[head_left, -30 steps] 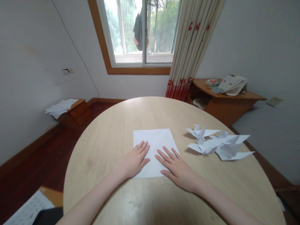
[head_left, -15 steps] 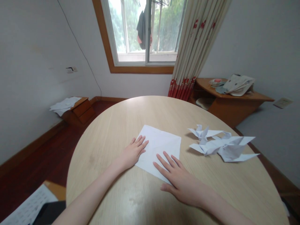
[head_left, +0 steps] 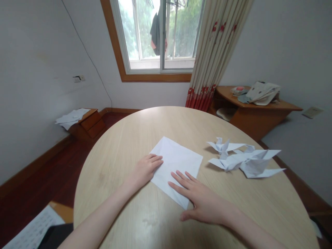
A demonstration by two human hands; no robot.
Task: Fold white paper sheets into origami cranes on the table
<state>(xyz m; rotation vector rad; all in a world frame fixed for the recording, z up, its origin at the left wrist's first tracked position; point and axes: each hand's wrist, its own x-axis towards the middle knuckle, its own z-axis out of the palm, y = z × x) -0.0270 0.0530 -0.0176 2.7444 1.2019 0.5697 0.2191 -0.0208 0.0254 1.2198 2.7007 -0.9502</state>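
Paper square (head_left: pixel 180 154), white and flat, lies diagonally; my left hand (head_left: pixel 145 168) rests unclenched on its left edge; my right hand (head_left: pixel 199 197), splayed, lies nearer its near corner.

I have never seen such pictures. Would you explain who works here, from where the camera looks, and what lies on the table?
There is no machine: a person works barehanded, and every picture comes from one camera worn on the head, looking forward and down. On the round table lies a white sheet of paper. The left hand rests on its left side, the right hand spreads over its near right side; neither appears to lift it. To the right sit several folded paper cranes.
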